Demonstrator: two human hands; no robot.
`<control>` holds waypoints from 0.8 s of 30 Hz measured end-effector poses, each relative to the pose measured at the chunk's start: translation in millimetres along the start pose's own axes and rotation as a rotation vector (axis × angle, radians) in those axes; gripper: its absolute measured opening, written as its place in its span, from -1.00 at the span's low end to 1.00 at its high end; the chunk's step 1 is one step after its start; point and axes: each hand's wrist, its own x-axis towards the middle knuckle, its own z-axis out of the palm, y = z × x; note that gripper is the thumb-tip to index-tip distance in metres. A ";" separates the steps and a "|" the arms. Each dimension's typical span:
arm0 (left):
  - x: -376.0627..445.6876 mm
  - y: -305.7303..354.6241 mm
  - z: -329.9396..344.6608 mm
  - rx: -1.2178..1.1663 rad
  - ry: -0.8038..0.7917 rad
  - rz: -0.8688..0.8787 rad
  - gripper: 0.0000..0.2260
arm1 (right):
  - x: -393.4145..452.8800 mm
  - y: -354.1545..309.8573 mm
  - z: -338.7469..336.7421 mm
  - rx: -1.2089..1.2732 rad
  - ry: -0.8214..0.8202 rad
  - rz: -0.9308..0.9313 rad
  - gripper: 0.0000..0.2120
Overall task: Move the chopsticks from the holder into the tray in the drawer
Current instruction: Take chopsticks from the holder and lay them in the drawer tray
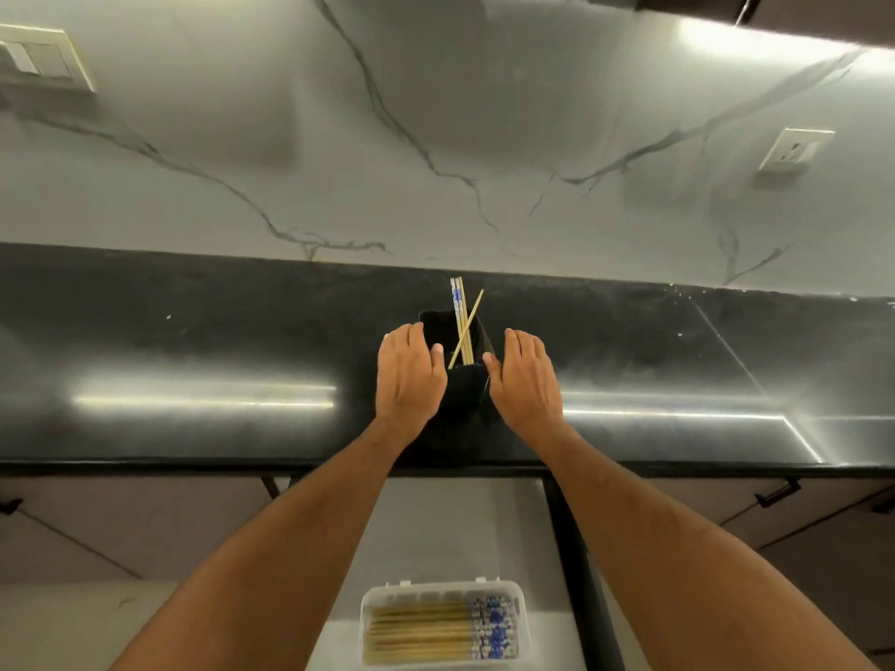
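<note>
Chopsticks (462, 326), light, stiff and slippery, are leaning in a black holder (465, 385); left hand (409, 375) and right hand (525, 380) are flanking it, open, gripping nothing; pinching their raised tops looks best.

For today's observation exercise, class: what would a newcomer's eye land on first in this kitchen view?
Two bare hands, the left hand and right hand, flank a black holder on the dark counter, where a few chopsticks stand. Below, in the open drawer, a clear tray already holds many chopsticks laid flat.
</note>
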 end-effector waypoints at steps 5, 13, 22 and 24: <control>42.9 6.3 30.2 0.009 -0.031 -0.024 -0.69 | 52.8 5.6 20.5 0.078 -0.076 0.010 -0.54; 97.5 -8.3 91.3 -0.033 -0.137 -0.137 -0.72 | 116.2 22.0 75.3 0.247 -0.240 0.189 -0.53; 134.1 -14.3 125.2 -0.079 -0.212 -0.185 -0.81 | 155.1 20.6 112.8 0.414 -0.276 0.318 -0.87; 138.0 -13.3 127.9 -0.110 -0.231 -0.182 -0.82 | 159.6 18.5 114.4 0.472 -0.254 0.323 -0.88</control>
